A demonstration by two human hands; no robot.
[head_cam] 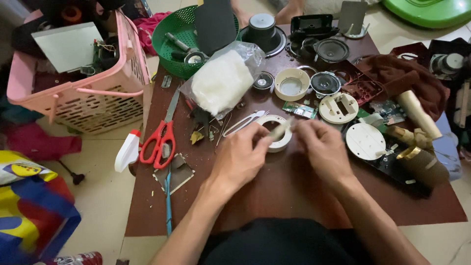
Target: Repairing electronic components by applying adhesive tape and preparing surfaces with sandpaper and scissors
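At table centre, left hand [245,157] and right hand [321,147] pinch a small pale piece [282,129] between them, over the white ring [275,132]. Scissors [159,142] at nine o'clock. Parts lie scattered; work looks midway.

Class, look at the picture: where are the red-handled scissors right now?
In the head view, the red-handled scissors lie on the table's left side, between the white spray bottle and the left hand.
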